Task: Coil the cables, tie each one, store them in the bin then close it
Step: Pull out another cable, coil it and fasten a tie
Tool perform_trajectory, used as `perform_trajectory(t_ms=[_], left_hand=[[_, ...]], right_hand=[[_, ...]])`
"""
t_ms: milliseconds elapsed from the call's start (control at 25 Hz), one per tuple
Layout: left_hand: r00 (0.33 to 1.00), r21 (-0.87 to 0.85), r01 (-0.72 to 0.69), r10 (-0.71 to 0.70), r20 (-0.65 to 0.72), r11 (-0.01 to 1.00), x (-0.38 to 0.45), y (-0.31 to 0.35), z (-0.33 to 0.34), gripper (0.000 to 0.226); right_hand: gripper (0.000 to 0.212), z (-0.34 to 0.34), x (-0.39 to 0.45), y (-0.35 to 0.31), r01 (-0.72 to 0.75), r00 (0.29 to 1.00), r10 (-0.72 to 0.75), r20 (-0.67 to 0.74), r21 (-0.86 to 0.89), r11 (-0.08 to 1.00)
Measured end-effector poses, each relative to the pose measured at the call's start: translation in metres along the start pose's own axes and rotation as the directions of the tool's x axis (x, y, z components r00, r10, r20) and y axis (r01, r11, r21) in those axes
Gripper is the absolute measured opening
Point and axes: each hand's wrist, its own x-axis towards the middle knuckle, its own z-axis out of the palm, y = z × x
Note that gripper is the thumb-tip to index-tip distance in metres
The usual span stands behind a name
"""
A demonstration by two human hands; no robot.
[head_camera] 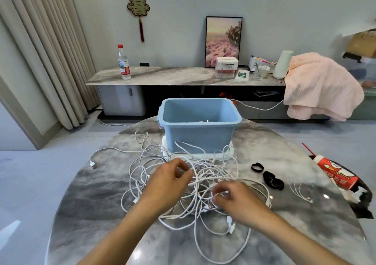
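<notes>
A person's 2 hands work a tangle of white cables (205, 183) on the marble table (101, 193), left hand (166, 185) and right hand (236, 199) each pinching a strand, the open blue bin (200, 130) directly beyond, black ties (268, 176) nearer the right hand.

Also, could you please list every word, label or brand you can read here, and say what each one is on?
"Panasonic": on the white box on the sideboard; blurred, so a likely reading.
Gold Chinese character ornament on the wall: a decorative character, likely double happiness.
Water bottle label: too small to read.
Red carton on the table: Chinese print, too blurred.
Small green-labelled packet: unreadable.
</notes>
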Motion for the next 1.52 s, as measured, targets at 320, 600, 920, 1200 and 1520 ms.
perform_trajectory(t_ms=[320,600,920,1200,1520], left_hand=[[0.898,0.708,-0.262,-0.103,0.428,0.655,0.003,-0.062,0.026,0.036],[0.855,0.633,-0.33,-0.063,0.515,0.7,0.003,-0.056,0.032,0.025],[0.875,0.512,-0.435,0.213,0.435,0.741,-0.004,-0.051,0.04,0.049],[0.917,0.437,-0.379,0.268,0.294,0.816,-0.005,-0.041,0.054,0.024],[0.878,-0.282,-0.475,0.472,-0.085,0.833,-0.032,0.034,-0.019,0.017]], right_hand=[[0.037,0.0,-0.004,0.01,0.173,0.983,-0.148,0.107,-0.298,0.939],[0.059,0.013,0.01,0.029,0.178,0.982,-0.141,0.123,-0.376,0.909],[0.024,0.005,-0.007,0.022,0.154,0.952,-0.068,0.298,-0.277,0.948],[0.052,0.033,-0.019,0.002,0.118,0.81,-0.115,0.575,0.032,0.992],[0.029,-0.049,-0.017,-0.024,0.341,0.711,-0.242,-0.661,0.023,0.94]])
